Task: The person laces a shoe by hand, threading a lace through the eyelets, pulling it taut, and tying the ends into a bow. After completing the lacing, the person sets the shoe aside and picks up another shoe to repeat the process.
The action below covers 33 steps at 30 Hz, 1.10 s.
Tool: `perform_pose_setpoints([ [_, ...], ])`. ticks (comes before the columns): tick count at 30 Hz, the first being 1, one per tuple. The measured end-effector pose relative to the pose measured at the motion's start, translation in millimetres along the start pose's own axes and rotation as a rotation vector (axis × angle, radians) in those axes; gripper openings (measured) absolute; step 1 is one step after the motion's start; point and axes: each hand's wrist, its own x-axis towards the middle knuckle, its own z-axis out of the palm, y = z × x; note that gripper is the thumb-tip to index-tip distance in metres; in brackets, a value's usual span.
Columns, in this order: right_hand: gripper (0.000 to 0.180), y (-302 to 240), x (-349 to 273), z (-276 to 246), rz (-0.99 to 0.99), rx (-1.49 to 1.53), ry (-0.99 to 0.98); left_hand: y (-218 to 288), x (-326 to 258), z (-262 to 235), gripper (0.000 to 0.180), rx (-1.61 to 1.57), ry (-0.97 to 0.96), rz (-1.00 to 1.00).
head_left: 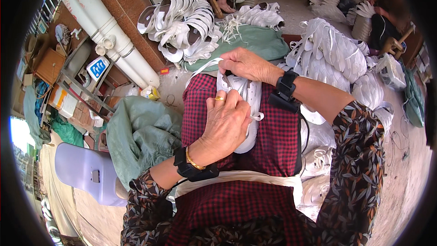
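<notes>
On my lap, over a red-and-black checked apron (pixel 277 150), lies a white shoe (pixel 251 98). My left hand (pixel 226 120) is closed on its near side, with fingers curled over the lacing area; a gold ring and a bracelet show on it. A small loop of white lace sticks out by its fingertips. Beyond it, my right hand (pixel 248 66) pinches a white shoelace (pixel 205 67) at the far end of the shoe; the lace trails off to the left. Something small and dark shows between the hands, too little visible to name.
White shoe uppers (pixel 186 20) lie stacked ahead, near a green sack (pixel 255 41). More uppers (pixel 327 50) pile up at the right. At my left are a green tarp (pixel 145 132) and a pale purple plastic stool (pixel 86 168). Other people sit at the far side.
</notes>
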Motion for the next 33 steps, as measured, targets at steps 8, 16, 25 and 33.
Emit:
perform_pose_setpoints([
  [8, 0.034, 7.4, 2.3, 1.2, -0.120, 0.028, 0.057, -7.1, -2.1, 3.1, 0.016, -0.015, -0.027, 0.129],
  [16, 0.034, 6.2, 0.7, 1.7, -0.086, 0.067, 0.054, -7.7, -8.5, 3.7, 0.020, -0.081, -0.005, 0.166],
  [25, 0.031, 1.8, 1.0, 2.7, -0.106, 0.026, 0.078, -14.6, -16.1, 6.2, 0.019, -0.448, 0.042, 0.071],
  [33, 0.032, 1.3, 1.7, 2.4, -0.071, 0.054, 0.057, -24.0, -32.9, -0.1, 0.025, -0.550, 0.123, 0.053],
])
